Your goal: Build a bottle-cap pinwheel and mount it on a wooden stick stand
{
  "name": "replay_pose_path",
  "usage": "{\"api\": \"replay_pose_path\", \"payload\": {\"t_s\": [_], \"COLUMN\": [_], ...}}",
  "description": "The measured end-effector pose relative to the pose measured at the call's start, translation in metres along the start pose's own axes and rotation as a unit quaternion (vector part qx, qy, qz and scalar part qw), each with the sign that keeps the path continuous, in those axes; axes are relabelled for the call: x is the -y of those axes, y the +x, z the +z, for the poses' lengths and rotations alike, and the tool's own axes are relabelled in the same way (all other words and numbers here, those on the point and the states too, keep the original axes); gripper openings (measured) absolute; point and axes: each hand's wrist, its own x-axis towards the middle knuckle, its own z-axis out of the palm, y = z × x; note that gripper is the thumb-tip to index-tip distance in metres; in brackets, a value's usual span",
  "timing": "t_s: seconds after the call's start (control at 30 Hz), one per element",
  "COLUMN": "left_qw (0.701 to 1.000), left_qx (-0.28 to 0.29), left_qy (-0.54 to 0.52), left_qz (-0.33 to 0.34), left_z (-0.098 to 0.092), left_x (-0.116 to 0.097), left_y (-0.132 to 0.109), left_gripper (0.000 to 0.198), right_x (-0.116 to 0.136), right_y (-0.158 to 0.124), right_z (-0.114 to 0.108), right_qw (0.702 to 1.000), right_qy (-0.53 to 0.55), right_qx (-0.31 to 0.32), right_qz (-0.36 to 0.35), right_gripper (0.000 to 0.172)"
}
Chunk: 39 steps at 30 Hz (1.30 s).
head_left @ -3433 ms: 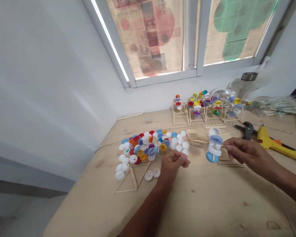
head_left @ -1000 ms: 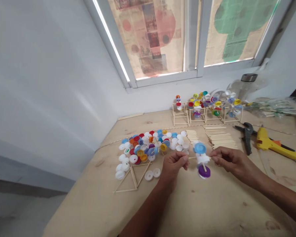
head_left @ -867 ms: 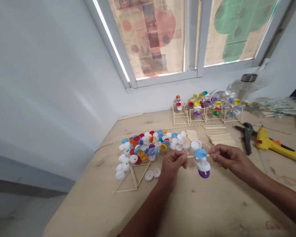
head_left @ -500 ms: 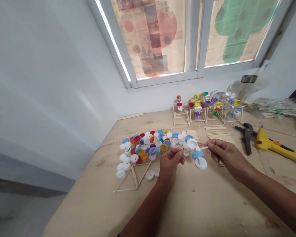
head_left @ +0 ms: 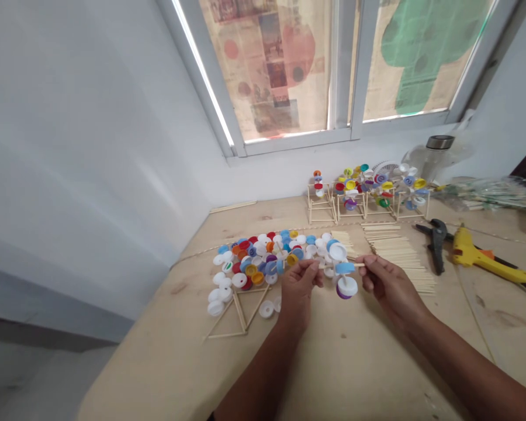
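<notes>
Between my two hands hangs a bottle-cap wheel [head_left: 345, 268], made of white, blue and purple caps on a wooden stick axle. My left hand [head_left: 298, 286] pinches the axle's left end, fingers closed. At the other end, my right hand [head_left: 383, 280] grips the stick between thumb and fingers. The wheel is held above the table, apart from its surface. Loose bottle caps [head_left: 257, 279] in many colours lie in a pile just left of and behind it. Left of my left forearm rests a frame of wooden sticks [head_left: 239, 313].
Several finished cap wheels on stick stands [head_left: 352, 193] line the wall below the window. Rows of wooden sticks [head_left: 403, 260] lie behind my right hand. Farther right are black-handled cutters [head_left: 437, 245], a yellow glue gun [head_left: 486, 260], a plastic bag of sticks [head_left: 491, 193] and a bottle [head_left: 438, 152].
Both hands have shifted slightly left with the cap wheel. The wheel has turned a little on its axle, and a purple cap now shows at its bottom.
</notes>
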Motion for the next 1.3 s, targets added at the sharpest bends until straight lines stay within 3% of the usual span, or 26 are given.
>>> {"api": "replay_pose_path", "payload": {"t_s": [0.5, 1.3], "left_qw": [0.997, 0.993], "left_qx": [0.018, 0.062], "left_qy": [-0.063, -0.065], "left_qz": [-0.043, -0.076], "left_z": [0.001, -0.002], "left_x": [-0.001, 0.007], "left_y": [-0.002, -0.002], "left_gripper": [0.028, 0.029], "right_x": [-0.021, -0.035], "right_y": [0.004, 0.014], "right_z": [0.004, -0.011], "right_qw": [0.971, 0.957], "right_qy": [0.226, 0.274], "right_qx": [0.032, 0.049], "right_qz": [0.074, 0.08], "right_gripper": [0.022, 0.021]}}
